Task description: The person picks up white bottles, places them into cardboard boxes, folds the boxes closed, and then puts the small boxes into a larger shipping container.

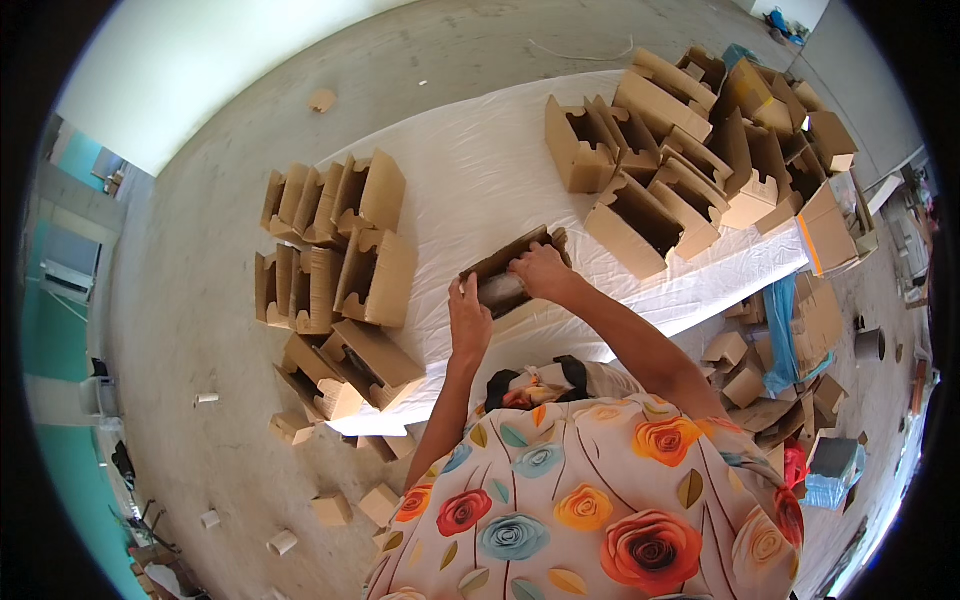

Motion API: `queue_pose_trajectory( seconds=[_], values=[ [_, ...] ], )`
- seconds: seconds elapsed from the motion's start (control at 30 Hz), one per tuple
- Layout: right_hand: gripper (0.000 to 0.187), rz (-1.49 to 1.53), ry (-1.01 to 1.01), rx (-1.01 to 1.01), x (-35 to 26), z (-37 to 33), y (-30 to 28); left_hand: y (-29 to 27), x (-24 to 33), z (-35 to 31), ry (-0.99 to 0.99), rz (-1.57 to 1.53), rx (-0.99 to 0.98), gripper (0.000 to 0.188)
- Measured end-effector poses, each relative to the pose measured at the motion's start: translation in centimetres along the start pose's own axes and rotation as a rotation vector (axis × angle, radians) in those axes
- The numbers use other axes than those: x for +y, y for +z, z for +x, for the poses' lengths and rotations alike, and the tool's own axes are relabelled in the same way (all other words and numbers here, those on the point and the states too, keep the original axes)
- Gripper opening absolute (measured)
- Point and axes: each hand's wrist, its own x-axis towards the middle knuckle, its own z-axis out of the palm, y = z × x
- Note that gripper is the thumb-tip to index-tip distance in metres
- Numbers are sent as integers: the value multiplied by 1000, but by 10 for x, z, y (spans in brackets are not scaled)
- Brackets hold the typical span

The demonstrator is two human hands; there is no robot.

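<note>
"Roses cover my shirt (540, 490), down at six o'clock."

"Where's the box you're busy with?"

"Right in the middle, by the white table (470, 180). It's a brown box (500, 260), open on top. I can't tell if it sits flat."

"What are your hands doing?"

"They're a little apart, one at each end. My left hand (470, 322) is closed on the left end. My right hand (541, 270) has its fingers at the other end, over the opening. I can't tell if they pinch anything."

"How much is done?"

"Some, I'd guess. One bunch of boxes (388, 275) stands at nine o'clock. A bigger bunch (620, 228) crowds together at two o'clock. Maybe one bunch is done and the other is left, but I can't tell which. The tops I can make out look open."

"And the one you're holding?"

"Not finished, I think, with both hands on it."
</note>
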Motion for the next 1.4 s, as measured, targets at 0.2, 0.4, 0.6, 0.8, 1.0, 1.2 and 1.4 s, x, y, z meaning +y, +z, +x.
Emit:
queue_pose_trajectory(
  seconds=[0.2,0.4,0.6,0.8,1.0,1.2,1.4],
  values=[
    [42,268,66,52,17,5,61,-3,-5,0,-3,-33,15,59],
    [41,812,-25,873,13,-72,-1,0,-12,5,7,-56,62,60],
    [61,646,281,678,49,-112,49,-2,-9,8,-16,-130,74,59],
    [65,743,128,525,31,-93,45,0,-20,5,27,-197,102,58],
    [45,746,101,579,43,-82,59,-4,-16,0,-27,-269,49,49],
    [43,780,171,541,49,-70,68,-5,-13,-1,32,-293,69,38],
    [42,849,277,560,44,-64,69,-2,-23,3,94,-301,61,33]
  ],
)
